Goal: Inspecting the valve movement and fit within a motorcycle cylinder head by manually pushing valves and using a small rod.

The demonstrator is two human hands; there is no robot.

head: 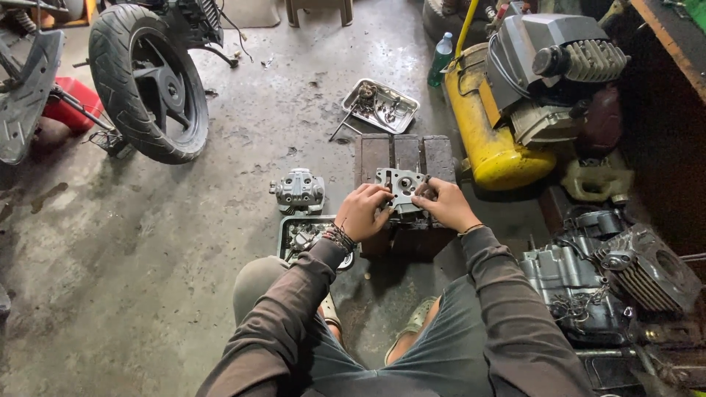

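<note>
A grey metal engine cylinder head (402, 187) rests on a low wooden block stool (404, 151) in front of me. My left hand (362, 212) grips its left side, with bead bracelets on the wrist. My right hand (446, 204) holds its right side, fingers curled over the top edge. Whether a small tool is in either hand cannot be told.
A second engine casting (298, 190) sits on the concrete floor left of the stool, with a dark parts tray (287, 234) near it. A metal tray (382, 105) of small parts lies farther off. A motorcycle rear wheel (151, 81) stands left, a yellow compressor (493, 125) right, engine parts (610, 279) lower right.
</note>
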